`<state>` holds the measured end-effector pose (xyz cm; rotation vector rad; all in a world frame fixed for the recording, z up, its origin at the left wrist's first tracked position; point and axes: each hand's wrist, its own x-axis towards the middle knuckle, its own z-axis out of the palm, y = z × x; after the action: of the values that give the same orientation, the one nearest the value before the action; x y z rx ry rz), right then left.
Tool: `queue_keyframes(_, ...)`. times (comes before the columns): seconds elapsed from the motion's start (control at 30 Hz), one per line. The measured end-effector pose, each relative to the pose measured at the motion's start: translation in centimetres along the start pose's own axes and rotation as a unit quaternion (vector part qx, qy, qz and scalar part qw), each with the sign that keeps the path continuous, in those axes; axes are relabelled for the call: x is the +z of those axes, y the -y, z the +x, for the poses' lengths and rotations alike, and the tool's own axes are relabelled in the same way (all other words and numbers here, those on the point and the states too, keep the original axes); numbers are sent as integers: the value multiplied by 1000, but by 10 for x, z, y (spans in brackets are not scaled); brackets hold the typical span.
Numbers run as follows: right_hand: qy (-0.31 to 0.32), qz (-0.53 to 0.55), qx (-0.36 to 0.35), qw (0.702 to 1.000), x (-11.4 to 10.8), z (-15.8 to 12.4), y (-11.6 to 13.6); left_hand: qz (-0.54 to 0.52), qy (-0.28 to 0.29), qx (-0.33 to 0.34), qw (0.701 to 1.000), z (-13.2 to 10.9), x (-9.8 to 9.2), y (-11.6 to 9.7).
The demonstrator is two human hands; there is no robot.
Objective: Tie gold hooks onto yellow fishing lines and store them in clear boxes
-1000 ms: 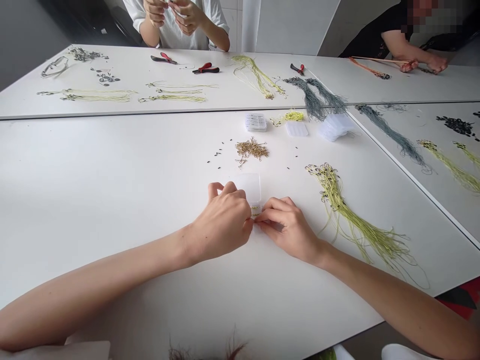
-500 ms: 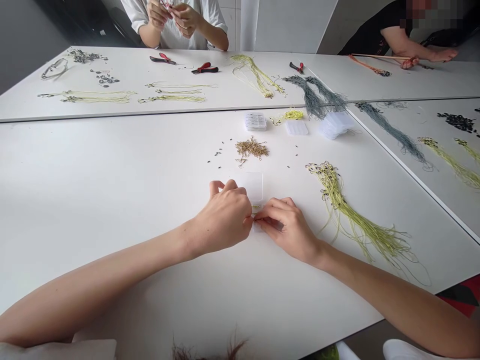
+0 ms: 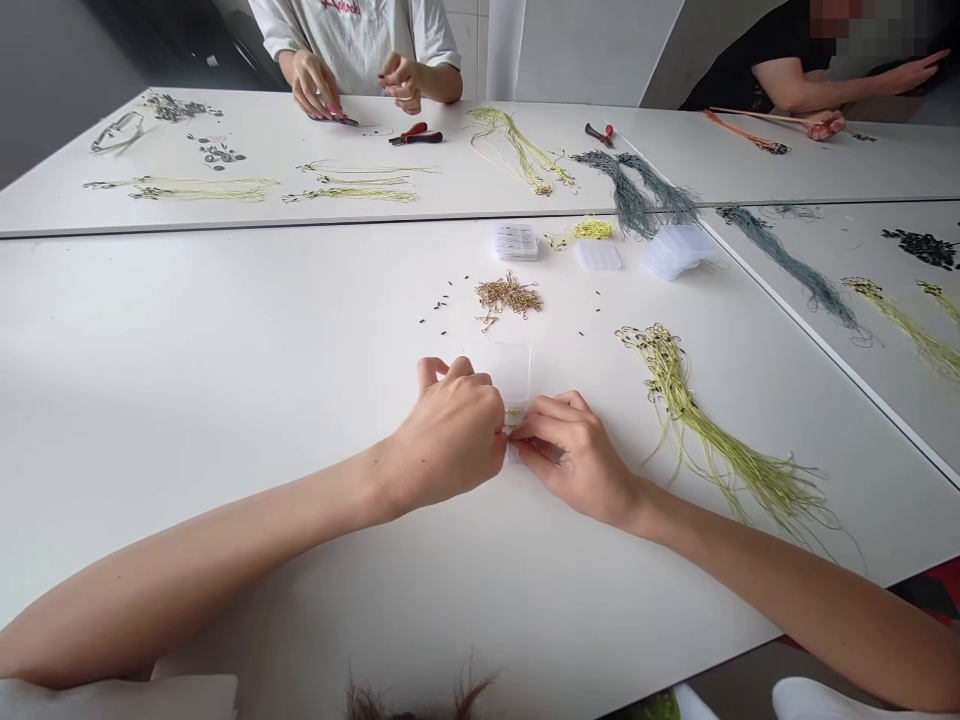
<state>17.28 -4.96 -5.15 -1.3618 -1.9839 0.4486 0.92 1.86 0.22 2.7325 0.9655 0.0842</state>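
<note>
My left hand (image 3: 450,435) and my right hand (image 3: 574,458) meet at the near end of a small clear plastic box (image 3: 511,375). Their fingertips pinch a short bit of yellow-green line (image 3: 514,412), and the fingers hide most of it. Just beyond the box lies a small heap of gold fishing hooks (image 3: 508,296), with scattered small black beads (image 3: 442,305) around it. To my right, a long bundle of yellow-green line (image 3: 709,435) with dark-tipped ends lies on the white table (image 3: 225,340), apart from my right hand.
Several clear plastic boxes (image 3: 598,255) and grey-green line bundles (image 3: 628,195) stand farther back. Red-handled pliers (image 3: 415,137) lie on the far table, where a co-worker's hands (image 3: 315,90) work. Another co-worker's hand (image 3: 825,125) rests at the far right table.
My hands hold nearly the same pose. The co-worker across the table has lowered both hands, one now down by the pliers. The other co-worker's arm has shifted slightly.
</note>
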Motion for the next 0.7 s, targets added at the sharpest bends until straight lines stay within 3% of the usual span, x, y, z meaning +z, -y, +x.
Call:
queue_keyframes(0.33, 3, 6, 0, 1000, 0, 1, 1, -25, -13, -18, 999, 0, -4, 5)
queue_keyframes(0.5, 10, 20, 13, 1000, -2, 2, 1, -53, -3, 11, 999, -6, -8, 12)
queue_keyframes(0.7, 16, 22, 18, 999, -3, 3, 2, 9, -50, 72, 996, -28, 1, 8)
